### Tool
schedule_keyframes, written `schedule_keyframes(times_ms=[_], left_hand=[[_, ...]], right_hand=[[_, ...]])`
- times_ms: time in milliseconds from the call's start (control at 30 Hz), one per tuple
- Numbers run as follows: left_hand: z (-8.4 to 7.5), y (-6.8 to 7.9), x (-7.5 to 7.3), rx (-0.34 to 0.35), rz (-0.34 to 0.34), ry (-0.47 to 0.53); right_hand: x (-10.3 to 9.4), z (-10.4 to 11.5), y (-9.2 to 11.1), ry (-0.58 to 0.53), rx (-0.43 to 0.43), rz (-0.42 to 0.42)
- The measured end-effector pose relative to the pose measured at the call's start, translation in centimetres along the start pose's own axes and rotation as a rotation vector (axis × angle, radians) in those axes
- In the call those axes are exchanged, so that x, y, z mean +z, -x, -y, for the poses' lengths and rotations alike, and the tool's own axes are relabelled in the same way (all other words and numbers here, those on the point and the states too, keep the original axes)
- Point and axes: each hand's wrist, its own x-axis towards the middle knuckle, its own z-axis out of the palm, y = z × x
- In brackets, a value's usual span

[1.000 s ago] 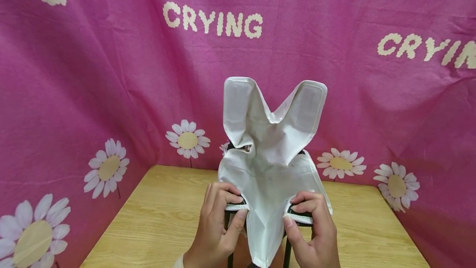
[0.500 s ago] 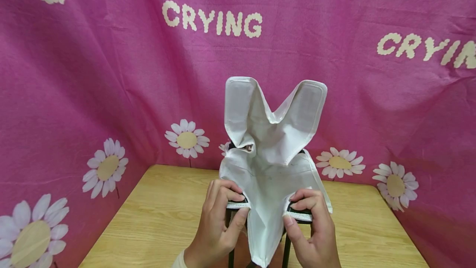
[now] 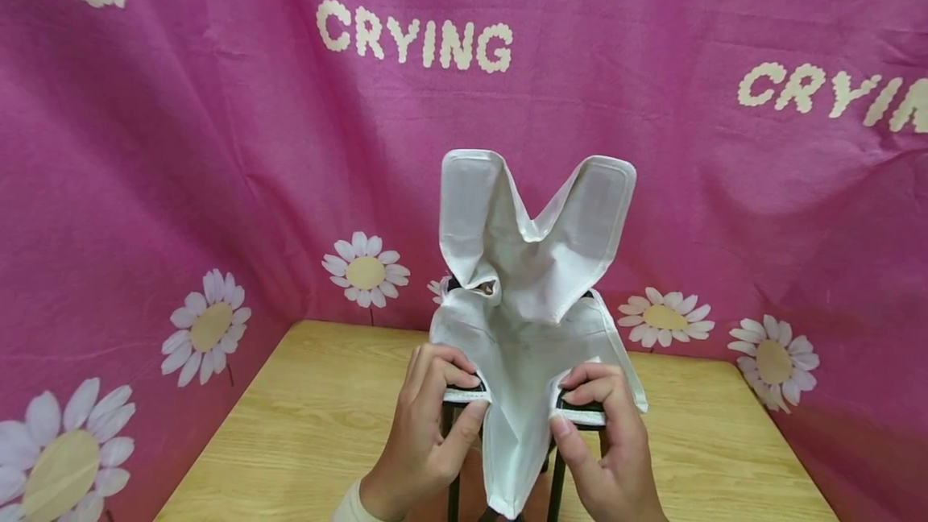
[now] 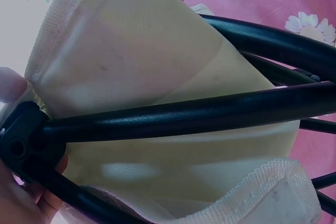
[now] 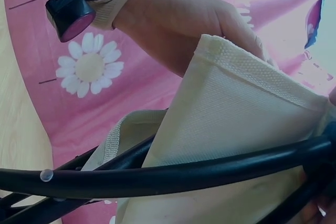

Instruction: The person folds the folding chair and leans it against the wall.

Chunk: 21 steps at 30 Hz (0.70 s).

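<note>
A white fabric chair seat (image 3: 522, 345) with two raised corner flaps drapes over a small black tube frame (image 4: 184, 116), like a folding camp chair. In the head view my left hand (image 3: 428, 429) pinches its near left corner between thumb and fingers, where white edging meets a black part. My right hand (image 3: 612, 441) pinches the matching near right corner. Between the hands, the fabric sags to a point at the front. A black joint (image 4: 31, 137) connects two tubes in the left wrist view, with fingers around it. The right wrist view shows a folded fabric corner (image 5: 231, 98) above a tube.
The chair stands on a light wood table (image 3: 304, 417). Close behind hangs a pink cloth (image 3: 623, 87) with daisies and lettering, which also flanks both sides. A black device (image 5: 79, 9) is strapped over a beige sleeve at one wrist.
Both hands keep their pinch and have risen slightly with the fabric corners. The right hand has shifted a little left, the left hand a little right. The chair is otherwise nearly still.
</note>
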Motion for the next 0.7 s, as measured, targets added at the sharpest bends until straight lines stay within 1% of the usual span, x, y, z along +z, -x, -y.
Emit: schedule_keyframes(times_ms=[167, 367, 567, 700], left_hand=[[-0.2, -0.5, 0.0, 0.025, -0.006, 0.018], [-0.6, -0.9, -0.2, 0.02, 0.003, 0.064], [0.0, -0.6, 0.0, 0.023, 0.01, 0.09], [0.5, -0.5, 0.2, 0.026, 0.014, 0.1]], right_hand=[[-0.1, -0.2, -0.2, -0.061, -0.006, 0.02], [-0.1, -0.4, -0.3, -0.105, -0.021, 0.029], [-0.1, -0.7, -0.4, -0.144, -0.054, 0.039], [0.0, -0.8, -0.5, -0.157, -0.058, 0.044]])
